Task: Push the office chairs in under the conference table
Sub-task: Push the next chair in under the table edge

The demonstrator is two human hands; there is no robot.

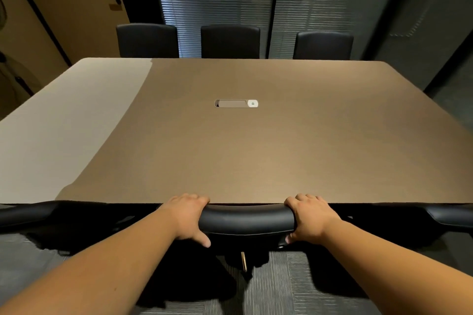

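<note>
Conference room, near side: left hand (188, 215) and right hand (311, 217) both wrapped around padded top edge of black office chair (247, 220), thumbs behind, fingers over front. Chair back touching near edge of conference table (230, 148), apparently pushed in. 3 more chairs (230, 42) tucked along far side. Likely rolls easily on carpet; firm top rail looks best hold, slightly slick upholstery.

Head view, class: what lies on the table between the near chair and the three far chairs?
Only the cable hatch at mid-table; the rest is bare.
</note>
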